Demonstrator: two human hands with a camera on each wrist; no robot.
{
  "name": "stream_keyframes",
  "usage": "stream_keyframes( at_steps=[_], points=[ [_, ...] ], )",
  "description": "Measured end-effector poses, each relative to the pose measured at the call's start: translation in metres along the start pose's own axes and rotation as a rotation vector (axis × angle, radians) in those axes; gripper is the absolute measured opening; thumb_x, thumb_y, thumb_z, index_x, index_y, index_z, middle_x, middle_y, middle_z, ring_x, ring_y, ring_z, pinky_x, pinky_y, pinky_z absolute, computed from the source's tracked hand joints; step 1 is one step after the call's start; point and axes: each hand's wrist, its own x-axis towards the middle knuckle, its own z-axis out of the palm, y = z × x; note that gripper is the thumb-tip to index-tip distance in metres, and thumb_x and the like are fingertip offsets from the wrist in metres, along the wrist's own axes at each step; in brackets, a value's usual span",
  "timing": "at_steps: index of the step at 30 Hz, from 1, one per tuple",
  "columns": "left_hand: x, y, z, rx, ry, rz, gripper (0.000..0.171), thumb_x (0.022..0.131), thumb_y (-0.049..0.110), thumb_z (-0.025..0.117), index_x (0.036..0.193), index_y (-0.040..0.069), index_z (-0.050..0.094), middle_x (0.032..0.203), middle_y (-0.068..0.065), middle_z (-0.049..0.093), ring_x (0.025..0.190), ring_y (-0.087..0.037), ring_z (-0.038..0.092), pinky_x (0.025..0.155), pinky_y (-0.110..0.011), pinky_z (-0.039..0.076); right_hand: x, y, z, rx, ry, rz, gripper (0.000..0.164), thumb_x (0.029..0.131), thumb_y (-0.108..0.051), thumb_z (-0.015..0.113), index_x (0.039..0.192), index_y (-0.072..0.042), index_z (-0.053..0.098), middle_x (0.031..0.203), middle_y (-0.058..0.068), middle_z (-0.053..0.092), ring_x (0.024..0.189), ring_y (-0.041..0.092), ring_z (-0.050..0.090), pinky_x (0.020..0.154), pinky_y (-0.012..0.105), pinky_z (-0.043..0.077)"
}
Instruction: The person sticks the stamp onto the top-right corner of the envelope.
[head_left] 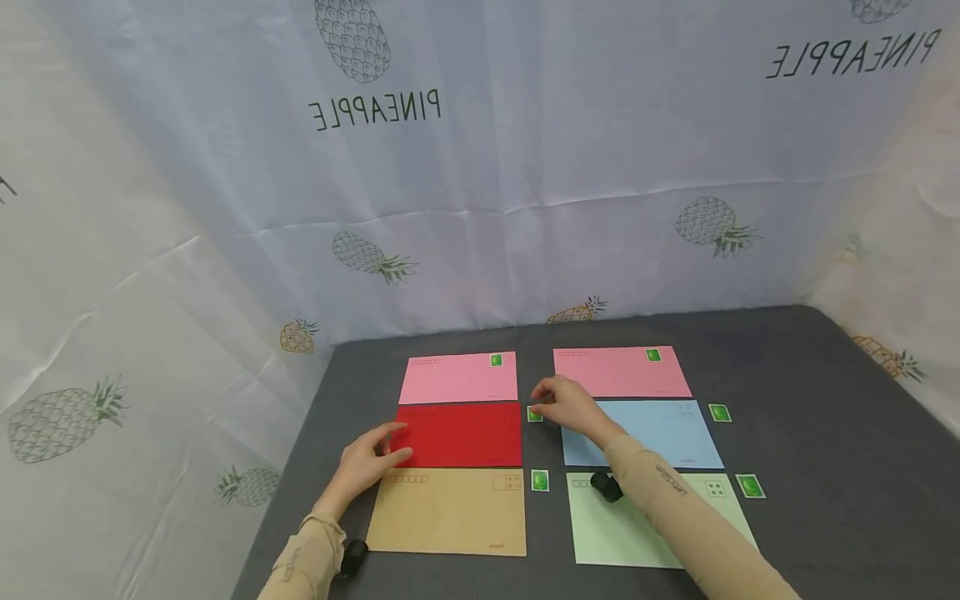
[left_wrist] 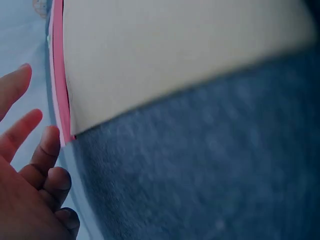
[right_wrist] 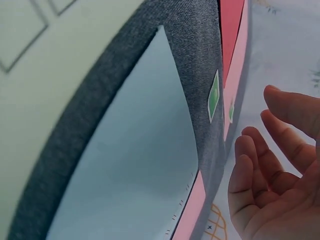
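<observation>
My left hand (head_left: 362,461), fingers spread and thumb apart, reaches over the left edge of the red envelope (head_left: 457,437). In the left wrist view its loosely bent fingers (left_wrist: 49,145) hold nothing. My right hand (head_left: 572,408) hovers over the gap between the red envelope and the blue envelope (head_left: 660,429). Just below its fingertips lies a green stamp (head_left: 535,414) with a white border, partly hidden by the hand. In the right wrist view that stamp (right_wrist: 214,97) lies on the dark cloth, apart from the relaxed, bare fingers (right_wrist: 272,170).
Two pink envelopes (head_left: 457,383) (head_left: 622,375) at the back each bear a green stamp. In front lie a tan envelope (head_left: 450,517) and a pale green envelope (head_left: 630,533). Loose stamps lie right of the tan (head_left: 540,480), blue (head_left: 720,413) and pale green (head_left: 750,486) envelopes. A pineapple-print curtain (head_left: 480,150) stands behind.
</observation>
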Motion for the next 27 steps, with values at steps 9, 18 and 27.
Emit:
stream_keyframes(
  at_steps=[9, 18, 27],
  points=[
    [-0.003, -0.011, -0.006, 0.025, -0.032, -0.044, 0.047, 0.079, 0.035, 0.072, 0.122, 0.018, 0.06, 0.068, 0.004, 0.048, 0.056, -0.006, 0.039, 0.058, -0.023, 0.031, 0.004, 0.005, 0.007, -0.008, -0.027, 0.023, 0.017, 0.079, -0.014, 0.07, 0.095, -0.008, 0.068, 0.095, 0.005, 0.065, 0.084, 0.016, 0.057, 0.07, 0.03, 0.049],
    [0.001, -0.011, -0.009, -0.038, -0.073, -0.065, 0.044, 0.078, 0.026, 0.073, 0.119, 0.015, 0.062, 0.066, 0.001, 0.045, 0.056, -0.01, 0.039, 0.055, -0.023, 0.031, 0.011, 0.01, 0.009, -0.033, -0.042, 0.042, 0.02, 0.078, -0.014, 0.072, 0.096, -0.007, 0.068, 0.094, 0.006, 0.066, 0.082, 0.016, 0.056, 0.071, 0.031, 0.05],
    [0.003, -0.014, -0.008, -0.048, -0.079, -0.073, 0.041, 0.078, 0.022, 0.074, 0.117, 0.014, 0.063, 0.067, 0.001, 0.045, 0.059, -0.011, 0.039, 0.056, -0.025, 0.031, 0.014, 0.01, 0.009, -0.065, -0.04, 0.037, 0.02, 0.078, -0.013, 0.072, 0.096, -0.006, 0.068, 0.091, 0.006, 0.064, 0.08, 0.017, 0.054, 0.072, 0.032, 0.049]
  ],
)
